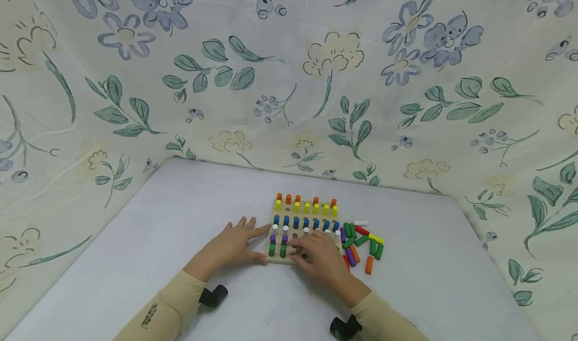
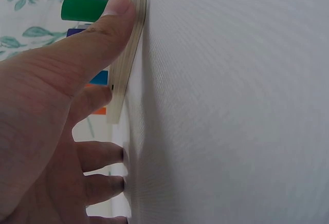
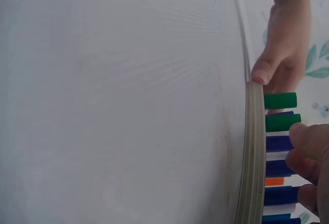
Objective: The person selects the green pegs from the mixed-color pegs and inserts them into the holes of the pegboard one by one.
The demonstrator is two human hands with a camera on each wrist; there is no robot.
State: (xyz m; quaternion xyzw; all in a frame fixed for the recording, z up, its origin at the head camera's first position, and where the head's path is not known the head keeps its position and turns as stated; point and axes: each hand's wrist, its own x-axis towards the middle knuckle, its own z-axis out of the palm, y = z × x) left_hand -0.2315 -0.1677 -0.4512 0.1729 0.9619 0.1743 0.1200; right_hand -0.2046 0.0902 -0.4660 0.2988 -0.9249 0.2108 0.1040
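Note:
A light wooden pegboard (image 1: 279, 261) lies on the table with rows of orange, yellow, blue, white, purple and green pegs standing in it. My left hand (image 1: 235, 243) rests at its left side, fingers spread; the thumb (image 2: 117, 16) presses the board's edge beside the front green pegs (image 2: 85, 9), while other fingertips touch the table. Over the front right part of the board, my right hand (image 1: 321, 256) has its fingers curled. Its thumb and index finger pinch at a purple peg (image 3: 277, 168), just beyond two green pegs (image 3: 280, 100). The palm hides several holes and pegs.
Loose pegs lie scattered right of the board: green (image 1: 362, 240), orange (image 1: 369, 265), purple (image 1: 350, 257), yellow (image 1: 376, 238), red (image 1: 361, 229) and white (image 1: 360, 223). Black wrist cameras (image 1: 214, 296) hang below both forearms. A flowered cloth (image 1: 289, 80) stands behind the white table (image 1: 212, 190).

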